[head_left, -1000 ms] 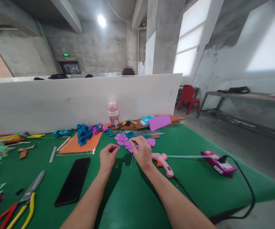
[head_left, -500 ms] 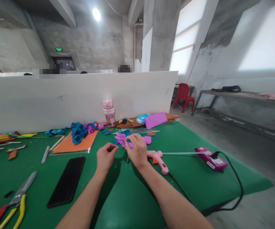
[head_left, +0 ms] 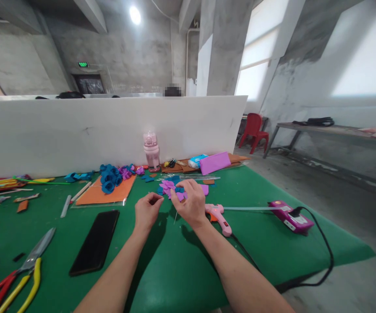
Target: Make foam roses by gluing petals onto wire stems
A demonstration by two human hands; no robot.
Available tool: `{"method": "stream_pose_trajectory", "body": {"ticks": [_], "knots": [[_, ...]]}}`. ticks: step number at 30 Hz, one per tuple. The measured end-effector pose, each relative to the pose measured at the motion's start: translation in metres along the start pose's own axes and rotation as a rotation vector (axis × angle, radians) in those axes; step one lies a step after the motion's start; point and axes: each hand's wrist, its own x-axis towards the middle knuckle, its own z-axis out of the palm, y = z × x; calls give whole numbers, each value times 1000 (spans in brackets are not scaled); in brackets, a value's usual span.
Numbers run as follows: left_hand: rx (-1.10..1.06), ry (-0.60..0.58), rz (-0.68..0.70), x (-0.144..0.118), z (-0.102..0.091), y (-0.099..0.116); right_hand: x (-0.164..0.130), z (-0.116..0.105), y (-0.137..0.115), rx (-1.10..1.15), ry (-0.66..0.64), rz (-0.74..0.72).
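My left hand is closed in a pinch above the green table, thumb against forefinger; whatever sits in the pinch is too small to make out. Just right of it, my right hand hovers with thumb and fingers curved and a gap between them, holding nothing I can see. Behind its fingers lie purple paper petals and blue paper pieces, partly hidden. A thin wire shows below the right thumb. Close to the right wrist rests a pink glue gun with a long clear glue stick in its back.
A purple power strip lies to the right with a black cord. On the left are a black phone and shears. Blue paper flowers rest on an orange sheet. A pink bottle stands by the white partition.
The right thumb and fingers have spread apart a little. My left hand keeps its pinch. The whole view has shifted slightly.
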Motion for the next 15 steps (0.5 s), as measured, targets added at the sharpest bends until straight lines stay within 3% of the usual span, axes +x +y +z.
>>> {"method": "stream_pose_trajectory", "body": {"ticks": [10, 15], "knots": [[-37, 6, -127, 7, 3, -25, -1, 3, 6, -61, -44, 10], [-165, 23, -151, 10, 3, -25, -2, 4, 8, -66, -25, -1]]}}
